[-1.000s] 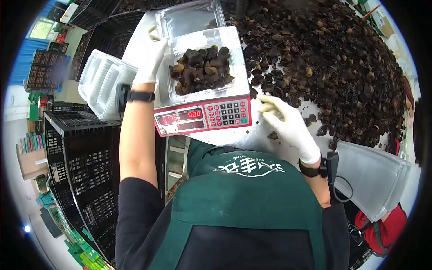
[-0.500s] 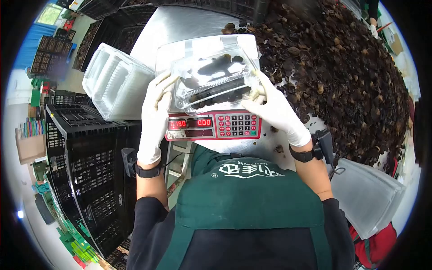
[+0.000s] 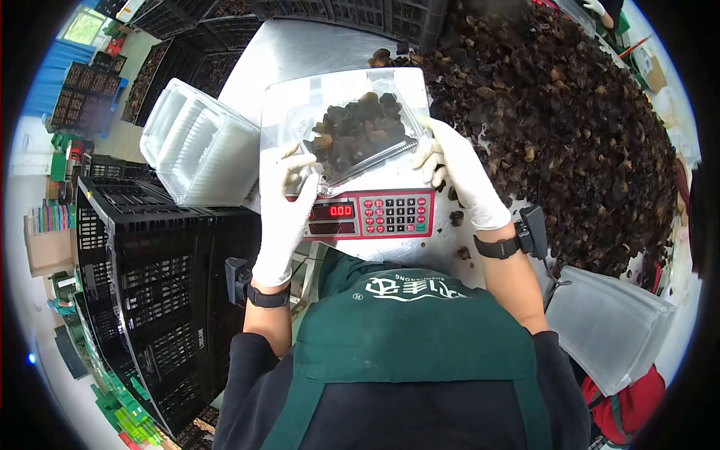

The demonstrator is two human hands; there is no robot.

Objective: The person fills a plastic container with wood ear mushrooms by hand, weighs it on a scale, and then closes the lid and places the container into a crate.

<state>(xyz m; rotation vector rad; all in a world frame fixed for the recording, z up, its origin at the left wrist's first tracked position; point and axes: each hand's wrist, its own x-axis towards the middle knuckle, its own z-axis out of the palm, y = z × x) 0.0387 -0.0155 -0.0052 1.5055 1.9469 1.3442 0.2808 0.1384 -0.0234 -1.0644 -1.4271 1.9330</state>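
A clear plastic clamshell box (image 3: pixel 355 135) of dark, frilly pieces that look like wood ear mushrooms sits slightly tilted to one side on the scale (image 3: pixel 294 96). Its lid appears down over them. My gloved left hand (image 3: pixel 294 191) grips the near left corner, thumb and fingers curled around the edge. At the right edge, my gloved right hand (image 3: pixel 454 161) has its fingers bent against the box's rim. The scale's red display reads 0.00 in one window; my left hand hides the window beside it.
Nested clear boxes (image 3: pixel 191 142) stand left of the scale, by black crates (image 3: pixel 150 300). A large heap of wood ear (image 3: pixel 555 135) covers the table's right side. More clear plastic lids or boxes (image 3: pixel 607 326) lie at lower right. Another person's gloved hand (image 3: pixel 594 7) shows at top right.
The raised, glare-covered lid has come down, and the mushrooms now show plainly. My left hand has shifted right and toward me, covering the 0.190 reading.
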